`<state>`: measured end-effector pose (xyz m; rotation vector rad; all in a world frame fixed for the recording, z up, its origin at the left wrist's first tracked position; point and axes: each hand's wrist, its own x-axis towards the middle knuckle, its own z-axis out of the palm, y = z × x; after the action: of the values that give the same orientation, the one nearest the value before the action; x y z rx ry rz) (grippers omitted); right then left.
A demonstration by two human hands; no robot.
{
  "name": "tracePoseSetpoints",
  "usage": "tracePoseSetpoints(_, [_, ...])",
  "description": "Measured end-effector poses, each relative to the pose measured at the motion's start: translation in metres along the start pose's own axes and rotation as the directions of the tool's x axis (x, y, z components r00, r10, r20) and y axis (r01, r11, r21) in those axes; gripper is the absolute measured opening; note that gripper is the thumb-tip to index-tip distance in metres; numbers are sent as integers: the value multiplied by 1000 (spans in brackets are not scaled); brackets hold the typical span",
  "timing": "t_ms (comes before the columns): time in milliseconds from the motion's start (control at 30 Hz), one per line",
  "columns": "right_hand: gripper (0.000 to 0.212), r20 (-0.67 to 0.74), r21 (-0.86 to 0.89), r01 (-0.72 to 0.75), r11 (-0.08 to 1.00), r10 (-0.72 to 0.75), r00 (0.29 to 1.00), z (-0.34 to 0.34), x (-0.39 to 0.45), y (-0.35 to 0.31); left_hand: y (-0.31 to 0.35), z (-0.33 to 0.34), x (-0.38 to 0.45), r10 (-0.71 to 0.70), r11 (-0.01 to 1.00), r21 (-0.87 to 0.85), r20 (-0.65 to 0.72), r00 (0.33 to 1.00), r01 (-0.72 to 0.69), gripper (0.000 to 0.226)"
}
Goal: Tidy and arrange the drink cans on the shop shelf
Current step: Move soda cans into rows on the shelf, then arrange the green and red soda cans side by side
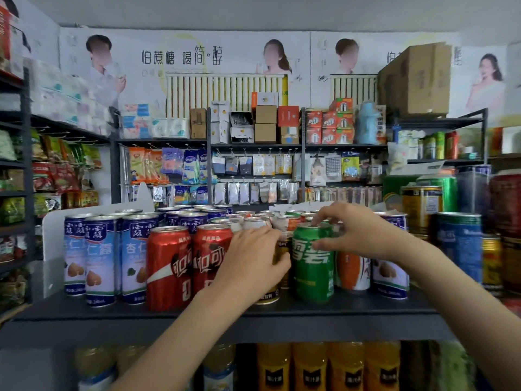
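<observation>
Shop aisle w/ a dark grey metal shelf [84,309] up front. You're mid-sort: right hand [358,230] grasps the green aluminium drink can [312,263] by rim and side, left hand [253,261] curls round a gold can [282,249] just left of it. Next, I'd guess: seat green beside the red cola cans [191,263], labels forward. Tall blue-white cans [98,258] fill far left. Contents: sealed, can't tell.

Both hands [253,258] [352,230] fwd, fingers curled

Front row holds three blue-and-white cans [100,258], two red cans [169,266] and one green can [311,266].
</observation>
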<state>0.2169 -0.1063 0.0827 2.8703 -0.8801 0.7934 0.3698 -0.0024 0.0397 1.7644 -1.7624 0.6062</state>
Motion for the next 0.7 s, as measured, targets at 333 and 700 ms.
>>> tracePoseSetpoints(333, [61, 44, 160, -22, 987, 16, 999, 13, 2, -2, -6, 9, 16, -68, 995, 82, 151, 986, 56, 54])
tracePoseSetpoints(700, [72, -146, 187, 86, 979, -59, 988, 30, -12, -1, 22, -2, 30, -91, 975, -216, -138, 986, 59, 41])
